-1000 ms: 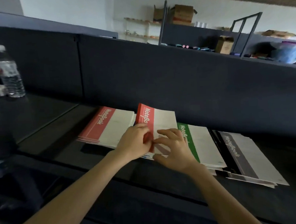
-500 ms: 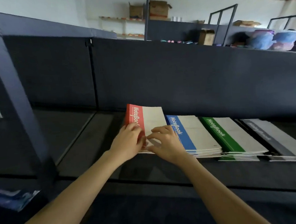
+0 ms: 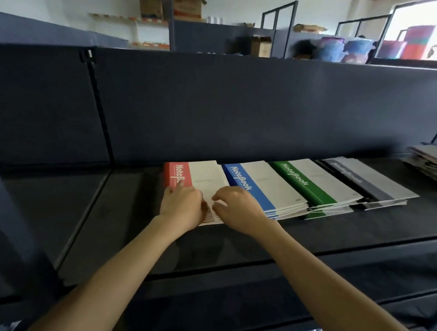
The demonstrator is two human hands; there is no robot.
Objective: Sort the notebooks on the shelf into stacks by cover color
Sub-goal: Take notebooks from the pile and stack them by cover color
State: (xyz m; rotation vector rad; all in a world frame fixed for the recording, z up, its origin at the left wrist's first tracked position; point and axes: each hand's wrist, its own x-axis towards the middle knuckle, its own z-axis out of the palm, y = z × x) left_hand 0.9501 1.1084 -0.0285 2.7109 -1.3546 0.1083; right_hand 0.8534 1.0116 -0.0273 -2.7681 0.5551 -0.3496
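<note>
Our left hand [image 3: 183, 208] and right hand [image 3: 236, 207], fingers curled, pinch the near end of the red stack [image 3: 205, 176] on the shelf [image 3: 113, 223]. Rightward lie the blue stack [image 3: 272, 185], the green stack [image 3: 323, 180] and the grey stack [image 3: 382, 181] (each close against the next).

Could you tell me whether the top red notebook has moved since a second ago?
Yes. The red notebook moved left: away from the green stack, onto the red stack.
</note>
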